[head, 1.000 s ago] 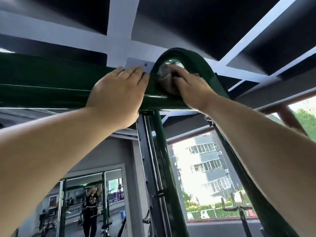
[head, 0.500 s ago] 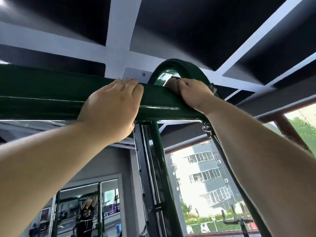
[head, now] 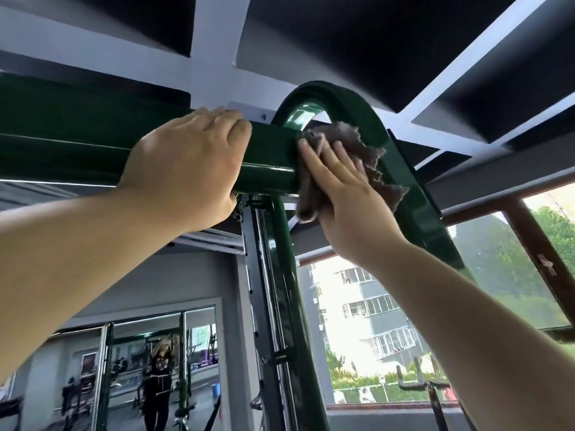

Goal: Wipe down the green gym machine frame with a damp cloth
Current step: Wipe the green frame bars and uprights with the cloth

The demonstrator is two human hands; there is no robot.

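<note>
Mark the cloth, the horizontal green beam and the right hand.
cloth (head: 351,138): head view, frayed upper part.
horizontal green beam (head: 270,157): head view, bare face beside the cloth.
right hand (head: 351,206): head view, back of the hand.

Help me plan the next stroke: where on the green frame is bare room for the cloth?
Free: the crossbar left of the left hand; the upright below it; the arch below the right wrist. Crowded: where the right hand presses the cloth at the crossbar's end, near the left hand.
</note>
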